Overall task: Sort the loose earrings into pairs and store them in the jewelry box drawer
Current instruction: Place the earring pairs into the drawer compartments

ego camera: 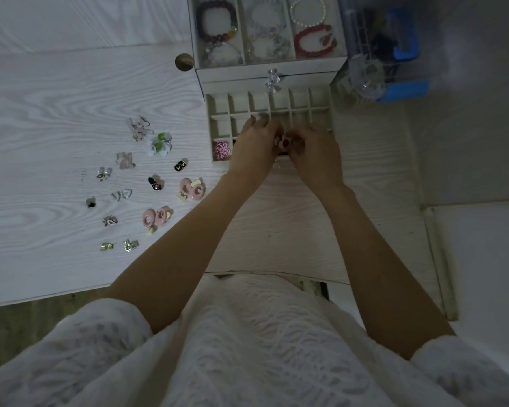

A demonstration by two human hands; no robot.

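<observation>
Together, left hand and right hand pinch flower earrings over the drawer.

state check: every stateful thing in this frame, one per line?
jewelry box drawer: pulled open, most compartments empty
pink flower earring: stored, front-left compartment
red and white earring: pinched between both hands over the drawer
left hand: holding the earring
right hand: holding the earring
pink hoop earrings: loose on the table
bracelets: in the box's top tray
</observation>
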